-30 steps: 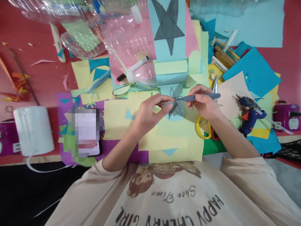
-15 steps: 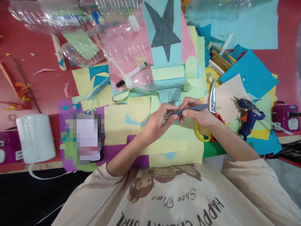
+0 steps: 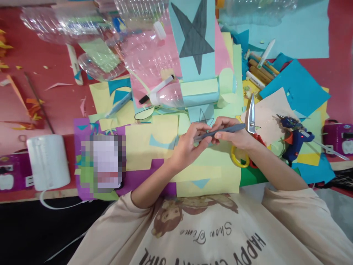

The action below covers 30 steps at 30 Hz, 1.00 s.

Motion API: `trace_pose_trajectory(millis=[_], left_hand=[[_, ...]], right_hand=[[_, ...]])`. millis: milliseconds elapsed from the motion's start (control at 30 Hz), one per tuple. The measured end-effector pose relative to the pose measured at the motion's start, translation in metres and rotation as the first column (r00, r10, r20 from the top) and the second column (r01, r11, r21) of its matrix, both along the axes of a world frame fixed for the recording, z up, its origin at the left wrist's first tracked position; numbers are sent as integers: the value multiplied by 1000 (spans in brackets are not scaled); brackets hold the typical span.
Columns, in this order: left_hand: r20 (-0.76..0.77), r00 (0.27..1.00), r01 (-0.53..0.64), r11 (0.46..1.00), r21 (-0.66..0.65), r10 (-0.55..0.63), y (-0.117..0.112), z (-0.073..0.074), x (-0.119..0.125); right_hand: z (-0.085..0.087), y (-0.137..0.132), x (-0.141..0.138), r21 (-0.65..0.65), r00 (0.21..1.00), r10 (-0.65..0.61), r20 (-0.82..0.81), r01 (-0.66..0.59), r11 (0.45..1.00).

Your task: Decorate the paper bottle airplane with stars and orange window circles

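Note:
A slim grey-blue pen (image 3: 230, 129) lies slantwise between my two hands, above the pale yellow and green paper. My left hand (image 3: 190, 145) grips its left end, with the fingers closed. My right hand (image 3: 233, 135) pinches the pen nearer its right end, thumb on top. Just beyond the hands, a light-blue paper piece (image 3: 202, 113) carries a drawn star outline. It hangs by a clear bottle (image 3: 168, 95) wrapped in blue and green paper and lying on its side. Farther off is a light-blue card (image 3: 176, 66) with a dark star.
Scissors (image 3: 240, 157) with yellow and red handles lie by my right wrist. A blue glue gun (image 3: 296, 141) rests at the right, near blue paper (image 3: 298, 88). At the left are a phone (image 3: 106, 158) and a white box (image 3: 49, 162). Clear plastic bottles (image 3: 146, 51) lie at the back.
The view has shifted slightly, so things appear a little farther right. Both hands keep hold of the pen in nearly the same place.

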State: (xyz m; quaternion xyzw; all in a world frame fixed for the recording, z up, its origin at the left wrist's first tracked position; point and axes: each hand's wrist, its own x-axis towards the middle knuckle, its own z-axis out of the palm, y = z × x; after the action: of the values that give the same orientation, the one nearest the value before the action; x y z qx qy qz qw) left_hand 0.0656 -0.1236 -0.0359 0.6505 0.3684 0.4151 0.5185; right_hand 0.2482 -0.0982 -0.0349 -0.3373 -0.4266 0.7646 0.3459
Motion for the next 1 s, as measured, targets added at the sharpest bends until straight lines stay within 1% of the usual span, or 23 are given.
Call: trace_pose_trajectory(millis=[100,167,200,233,300,367,467,533,633,733,833,867,900,933,1000], left_hand=[[-98,995,-36,996,-76,29,1,4,-8],[-170,982,-99,989,-107,80,0,7,-21],[-193,973,-151,981,-123,126,0,8,-29],[-212,957,-226,967,-113,199,-1,9,-39],[-298,900,-351,934,-64,318,-2,9,-60],[-405,819,-443,897,2,406,-2,7,-81],[-523,741,-443,892,91,422,2,3,-106],[-585,692,-394,900,185,423,6,-1,-116],[-637,644,-306,906,292,423,11,-6,-121],[-655,629,-273,908,318,418,13,-5,-119],[-677,617,-276,916,292,402,19,5,-124],[-688,592,-295,907,299,419,24,10,-128],[-711,547,-323,894,309,443,32,16,-135],[-735,478,-365,870,331,481,43,23,-143],[-762,305,-457,790,409,571,73,33,-162]], right_hand=[[1,5,5,37,999,-5,37,4,999],[0,8,9,69,995,-88,53,85,994],[0,10,10,80,987,-147,60,142,987],[-1,11,11,83,977,-203,72,196,977],[-3,13,11,71,959,-261,109,254,965],[-5,15,10,49,955,-257,146,253,966],[-6,15,9,41,954,-242,178,239,970],[-7,15,9,55,948,-251,198,245,968],[-6,17,11,102,930,-288,228,271,957],[-4,19,14,184,896,-348,277,306,934],[-2,20,16,250,864,-396,310,328,911],[-1,20,16,260,862,-404,308,332,907],[-1,19,15,262,862,-406,303,334,905],[-1,19,15,258,865,-403,300,333,907],[-2,18,13,247,869,-394,299,328,912]])
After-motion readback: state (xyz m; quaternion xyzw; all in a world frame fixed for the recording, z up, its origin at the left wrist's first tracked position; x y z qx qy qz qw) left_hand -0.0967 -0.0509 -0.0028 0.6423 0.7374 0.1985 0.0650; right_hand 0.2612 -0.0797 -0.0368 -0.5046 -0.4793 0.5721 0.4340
